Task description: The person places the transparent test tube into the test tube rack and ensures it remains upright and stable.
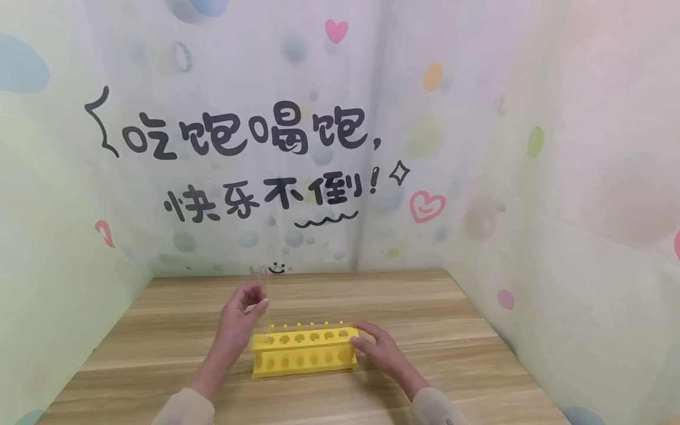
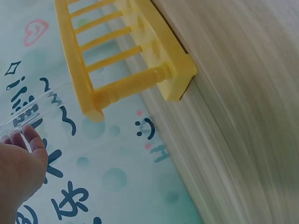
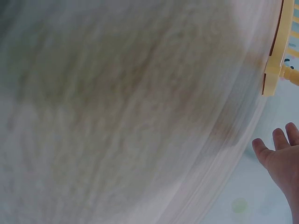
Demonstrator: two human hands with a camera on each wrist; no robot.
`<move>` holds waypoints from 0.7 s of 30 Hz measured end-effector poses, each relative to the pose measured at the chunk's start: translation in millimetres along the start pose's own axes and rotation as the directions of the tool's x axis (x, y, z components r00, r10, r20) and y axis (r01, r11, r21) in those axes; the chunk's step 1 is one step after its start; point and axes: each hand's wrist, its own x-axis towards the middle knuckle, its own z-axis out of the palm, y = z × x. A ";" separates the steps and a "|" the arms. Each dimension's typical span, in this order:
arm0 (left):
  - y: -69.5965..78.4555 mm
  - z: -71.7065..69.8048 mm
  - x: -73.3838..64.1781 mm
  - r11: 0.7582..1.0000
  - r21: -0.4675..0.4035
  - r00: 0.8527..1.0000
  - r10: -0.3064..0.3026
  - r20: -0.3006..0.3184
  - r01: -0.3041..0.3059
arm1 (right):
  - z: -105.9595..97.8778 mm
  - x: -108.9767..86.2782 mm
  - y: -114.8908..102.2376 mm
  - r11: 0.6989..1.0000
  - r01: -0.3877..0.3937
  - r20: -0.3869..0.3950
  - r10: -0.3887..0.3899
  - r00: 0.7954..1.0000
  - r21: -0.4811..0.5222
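Note:
My left hand (image 1: 245, 310) pinches a clear test tube (image 2: 39, 106) between thumb and fingers. The tube stands nearly upright in the head view, its lower end at the leftmost hole of a yellow test tube rack (image 1: 305, 372). The rack has a row of round holes along its top and a row of short pegs behind them. At the rack's right end my right hand (image 1: 379, 348) holds the top plate, thumb in front and forefinger behind. The right wrist view shows its other fingers (image 3: 279, 137) spread below the rack's end.
The rack stands on a wood-grain table (image 1: 451, 366). Behind the table hangs a pale curtain (image 1: 297, 71) with dark lettering, hearts and coloured dots. More of this printed cloth closes off the left and right sides.

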 end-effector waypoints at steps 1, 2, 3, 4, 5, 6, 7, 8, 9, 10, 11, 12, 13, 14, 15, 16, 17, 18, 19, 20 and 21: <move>-0.6 0.5 -1.0 1.000 0.001 1.000 -0.001 0.000 0.001 | -0.7 -1.4 -3.3 1.000 0.001 0.000 -0.001 1.000 -0.001; -1.3 1.0 -1.8 1.000 0.004 1.000 -0.001 0.001 0.001 | -1.1 -2.4 -5.6 1.000 0.001 0.000 -0.001 1.000 -0.001; -2.1 1.4 -2.6 1.000 0.008 1.000 0.001 0.001 -0.001 | -1.2 -3.1 -6.7 1.000 0.004 -0.002 -0.004 1.000 -0.001; -2.9 1.8 -3.4 1.000 0.013 1.000 0.004 0.002 -0.004 | -1.2 -3.7 -7.8 1.000 0.003 -0.004 -0.003 1.000 0.001; -3.8 2.1 -4.3 1.000 0.017 1.000 0.005 0.003 -0.005 | -1.2 -4.2 -8.4 1.000 0.004 -0.005 -0.004 1.000 0.003; -4.9 2.4 -5.1 1.000 0.022 1.000 0.004 0.003 -0.004 | -1.0 -4.5 -8.4 1.000 0.003 -0.006 -0.003 1.000 0.006; -6.0 2.4 -5.8 1.000 0.023 1.000 0.005 0.006 -0.005 | -0.7 -4.4 -8.2 1.000 0.004 -0.006 -0.004 1.000 0.006; -7.1 2.3 -6.4 1.000 0.026 1.000 0.005 0.008 -0.005 | -0.5 -4.3 -7.8 1.000 0.004 -0.007 -0.004 1.000 0.006; -8.0 2.2 -7.3 1.000 0.029 1.000 0.005 0.009 -0.005 | -0.3 -4.1 -7.5 1.000 0.004 -0.007 -0.004 1.000 0.007; -9.0 2.1 -8.0 1.000 0.028 1.000 0.006 0.010 -0.006 | -0.4 -4.0 -7.8 1.000 0.001 -0.006 -0.001 1.000 0.010; -9.8 1.9 -8.8 1.000 0.026 1.000 0.008 0.011 -0.008 | -0.2 -3.8 -7.4 1.000 0.002 -0.006 -0.002 1.000 0.011; -10.7 1.7 -9.4 1.000 0.024 1.000 0.010 0.013 -0.010 | -0.1 -3.6 -7.0 1.000 0.001 -0.007 -0.001 1.000 0.012; -11.4 1.4 -10.1 1.000 0.022 1.000 0.012 0.015 -0.012 | 0.1 -3.4 -6.5 1.000 0.001 -0.008 -0.001 1.000 0.013; -12.1 1.2 -10.8 1.000 0.023 1.000 0.014 0.016 -0.015 | 0.4 -3.2 -6.0 1.000 0.001 -0.010 -0.001 1.000 0.017; -13.0 1.1 -11.6 1.000 0.025 1.000 0.017 0.016 -0.018 | 0.8 -3.0 -5.2 1.000 0.000 -0.013 0.000 1.000 0.020; -14.1 0.9 -12.0 0.999 0.026 1.000 0.021 0.017 -0.021 | 1.5 -2.6 -4.0 1.000 0.000 -0.016 0.000 1.000 0.022; -15.3 0.7 -12.5 0.999 0.030 1.000 0.023 0.017 -0.023 | 2.3 -2.1 -2.4 1.000 -0.001 -0.020 0.001 1.000 0.023; -16.7 0.5 -12.9 0.999 0.033 1.000 0.025 0.018 -0.026 | 3.4 -1.4 -0.2 1.000 -0.003 -0.024 0.003 1.000 0.023; -18.3 0.3 -13.3 0.999 0.037 0.999 0.027 0.018 -0.028 | 4.6 -0.5 2.4 1.000 -0.006 -0.028 0.006 1.000 0.019; -20.1 0.1 -13.6 0.999 0.043 1.000 0.027 0.016 -0.028 | 5.8 0.5 5.2 1.000 -0.010 -0.033 0.011 0.999 0.015; -22.0 0.0 -13.9 0.998 0.048 1.000 0.027 0.015 -0.028 | 7.0 1.7 8.2 1.000 -0.014 -0.037 0.014 0.999 0.009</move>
